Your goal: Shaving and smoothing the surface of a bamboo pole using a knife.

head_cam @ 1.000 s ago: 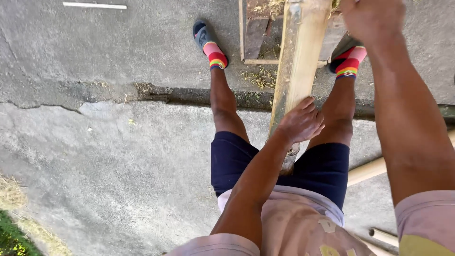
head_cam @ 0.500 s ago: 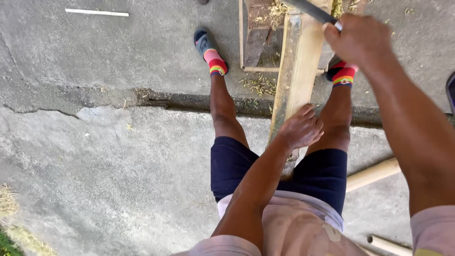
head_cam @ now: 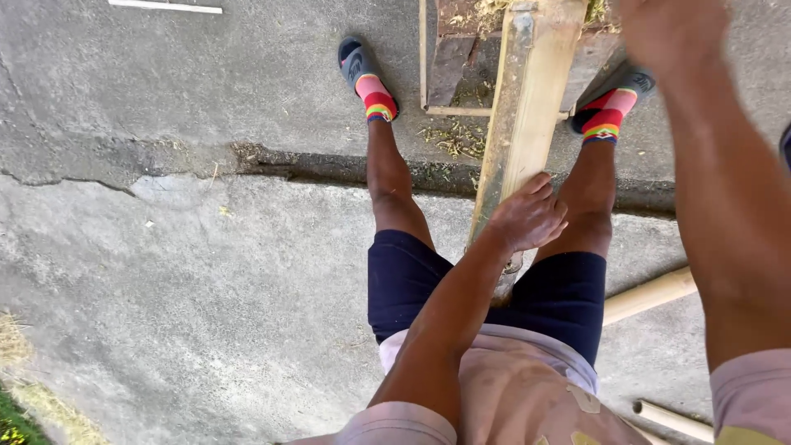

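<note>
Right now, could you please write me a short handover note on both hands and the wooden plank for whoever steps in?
Left hand: pressed flat on the long pale wooden plank, which stands on end between the legs, leaning away toward a dark wooden frame on the concrete.
Right hand: raised at the top edge of the view, blurred; whether it grips anything cannot be told.
Nearby: pale wood shavings lie at the plank's foot; two pale round poles lie on the ground to the right.
Done: the shavings suggest some trimming.
Left: cannot be judged; keep the plank steadied.
</note>
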